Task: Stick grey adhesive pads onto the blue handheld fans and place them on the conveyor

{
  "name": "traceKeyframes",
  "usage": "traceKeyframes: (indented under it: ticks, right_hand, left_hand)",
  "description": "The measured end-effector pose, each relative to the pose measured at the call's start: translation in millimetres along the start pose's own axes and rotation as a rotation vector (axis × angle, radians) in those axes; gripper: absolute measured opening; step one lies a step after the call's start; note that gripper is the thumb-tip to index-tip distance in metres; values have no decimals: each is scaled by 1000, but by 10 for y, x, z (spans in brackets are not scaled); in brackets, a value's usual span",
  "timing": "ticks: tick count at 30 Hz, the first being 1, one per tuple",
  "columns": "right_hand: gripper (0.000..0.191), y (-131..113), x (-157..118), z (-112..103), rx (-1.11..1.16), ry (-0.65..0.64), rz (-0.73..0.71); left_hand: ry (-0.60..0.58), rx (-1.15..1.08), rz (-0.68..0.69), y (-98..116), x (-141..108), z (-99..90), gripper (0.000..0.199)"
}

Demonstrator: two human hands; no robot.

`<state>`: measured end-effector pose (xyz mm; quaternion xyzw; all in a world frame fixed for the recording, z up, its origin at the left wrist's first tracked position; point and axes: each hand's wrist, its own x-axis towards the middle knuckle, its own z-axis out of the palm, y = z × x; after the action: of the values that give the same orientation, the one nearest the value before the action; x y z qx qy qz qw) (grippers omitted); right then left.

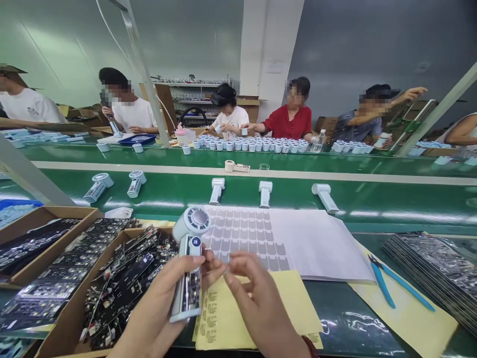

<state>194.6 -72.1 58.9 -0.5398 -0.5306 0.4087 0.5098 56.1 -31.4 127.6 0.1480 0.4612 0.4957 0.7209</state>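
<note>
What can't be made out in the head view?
All head view:
- Whether the right hand pinches anything: fingertips blurred, close to the left hand.
- Handheld fan's far side: faces away from camera.
- Print on yellow sheets: too small.
- Far-right person: mostly cut off by right edge.

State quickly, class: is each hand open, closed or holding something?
Left hand: closed around a handheld fan with its circuit board exposed.
Right hand: fingers curled, close to the left hand's; whether they pinch anything cannot be told.
</note>
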Motion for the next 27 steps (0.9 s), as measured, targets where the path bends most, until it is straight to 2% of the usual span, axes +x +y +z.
traceKeyframes:
  ticks: [2, 4, 7, 10, 12, 15, 17, 20, 22, 24, 27]
  right_hand:
    - [11, 89, 15, 36, -119, -66, -5]
    - [13, 150, 23, 110, -261, -68, -19]
    - [18, 209, 31, 228, -531, -35, -66]
    - [18, 239, 28, 266, -649, -24, -85]
    - [16, 237, 16, 227, -553, -56, -81]
    - [12, 190, -2, 100, -169, -142, 20]
    - [20, 127, -3, 7, 60, -149, 107]
    - [31, -22, 15, -92, 242, -142, 146]
    - [30, -144, 32, -120, 301, -177, 133]
    - [22, -264, 50, -125, 262, -209, 110]
    - [13, -389, 84, -115, 95, -195, 71]
  left_hand:
    - [-39, 177, 92, -4, 13, -103, 18]
    - [-58, 297, 113, -44, 51, -196, 25]
    - [-43, 357, 77, -138, 146, -294, 33]
    - [-19, 353, 22, -221, 231, -334, 33]
    - [-12, 361, -1, -248, 261, -338, 31]
    - [-7, 374, -9, -238, 268, -322, 30]
    - [-10, 354, -3, -211, 261, -292, 28]
    - [-55, 319, 49, -181, 246, -213, 30]
    - [-110, 299, 75, -184, 239, -147, 33]
    - [-138, 243, 67, -202, 241, -83, 34]
    - [-44, 139, 29, -228, 259, 1, 25]
